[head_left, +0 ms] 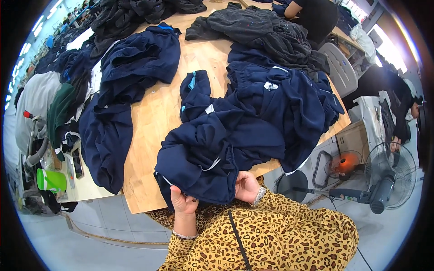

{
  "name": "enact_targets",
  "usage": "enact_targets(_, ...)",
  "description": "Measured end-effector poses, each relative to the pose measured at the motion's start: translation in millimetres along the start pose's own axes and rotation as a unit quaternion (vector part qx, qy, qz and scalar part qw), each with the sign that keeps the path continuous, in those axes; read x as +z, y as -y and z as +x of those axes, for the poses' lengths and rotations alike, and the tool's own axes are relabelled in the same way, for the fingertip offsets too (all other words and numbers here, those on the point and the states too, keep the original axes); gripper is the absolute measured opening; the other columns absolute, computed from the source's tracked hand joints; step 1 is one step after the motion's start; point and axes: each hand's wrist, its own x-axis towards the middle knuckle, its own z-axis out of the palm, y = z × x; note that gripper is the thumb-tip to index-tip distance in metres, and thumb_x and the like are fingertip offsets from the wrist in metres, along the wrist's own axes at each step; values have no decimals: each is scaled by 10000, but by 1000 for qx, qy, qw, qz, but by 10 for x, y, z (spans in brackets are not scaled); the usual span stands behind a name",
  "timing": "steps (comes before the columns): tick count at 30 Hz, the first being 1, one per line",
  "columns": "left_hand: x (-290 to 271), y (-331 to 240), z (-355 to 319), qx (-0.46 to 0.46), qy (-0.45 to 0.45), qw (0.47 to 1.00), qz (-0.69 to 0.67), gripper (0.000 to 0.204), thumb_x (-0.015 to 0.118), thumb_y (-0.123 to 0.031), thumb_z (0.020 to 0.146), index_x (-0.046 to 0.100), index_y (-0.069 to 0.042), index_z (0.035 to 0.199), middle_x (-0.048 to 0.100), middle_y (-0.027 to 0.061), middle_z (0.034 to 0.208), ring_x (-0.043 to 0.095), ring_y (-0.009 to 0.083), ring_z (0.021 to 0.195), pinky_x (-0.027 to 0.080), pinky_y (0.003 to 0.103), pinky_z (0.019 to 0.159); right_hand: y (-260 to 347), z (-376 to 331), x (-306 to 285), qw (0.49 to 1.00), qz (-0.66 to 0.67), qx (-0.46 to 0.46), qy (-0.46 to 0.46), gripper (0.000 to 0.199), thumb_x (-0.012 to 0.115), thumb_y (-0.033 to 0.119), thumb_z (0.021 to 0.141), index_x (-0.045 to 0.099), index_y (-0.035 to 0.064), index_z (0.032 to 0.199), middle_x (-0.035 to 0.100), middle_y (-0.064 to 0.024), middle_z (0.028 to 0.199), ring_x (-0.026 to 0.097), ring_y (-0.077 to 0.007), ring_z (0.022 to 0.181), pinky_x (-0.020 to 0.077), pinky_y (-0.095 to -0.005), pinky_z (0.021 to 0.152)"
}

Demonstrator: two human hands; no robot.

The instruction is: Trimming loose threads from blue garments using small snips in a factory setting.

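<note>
Navy garment (203,162) is bunched at the near edge of the wooden table (153,113), and its lower folds are hung over that edge toward the person's lap. The left hand (183,202) is closed on the hem at the bottom left of the bundle, with the thumb pressed over the cloth. The right hand (247,186) is curled against the bundle's lower right side; whether cloth is pinched in it cannot be told, since the fingers are hidden behind the folds.

Behind the garment, a large heap of navy clothes (280,104) is spread across the right half of the table and partly overlaps it. A second navy pile (131,67) is laid on the left, with one piece draped over the left edge. Dark grey clothes (266,31) are piled at the far side, where another person in black (316,16) is bent over the table.

Small white labels (270,85) are seen on the navy heap, and a light blue tag (193,81) is shown on a fold near the table's middle. A green cup (50,179) is stood on a cluttered stand at the left.

Bare wood is left only in a strip running up the middle. To the right, on the floor, a standing fan (389,176) is placed near the table's corner.
</note>
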Motion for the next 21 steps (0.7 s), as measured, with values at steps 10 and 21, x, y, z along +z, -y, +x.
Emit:
enact_targets(10,236,-355,-111,227,-317,918,79,139,618,-53,860,556,-164,917,597,-10,754,430,37,467,272,165,341,369,-49,329,981,-10,-186,52,396,441,330,965,524,11,1184,614,-119,1146,581,-256,1085,460,-428,966)
enact_targets(21,-25,-679,-78,297,-401,863,72,214,644,-1,815,527,-149,915,547,3,688,362,54,400,271,168,341,561,77,262,966,99,-219,-96,227,528,153,921,566,-21,1061,633,-127,1068,608,-254,1022,495,-420,927)
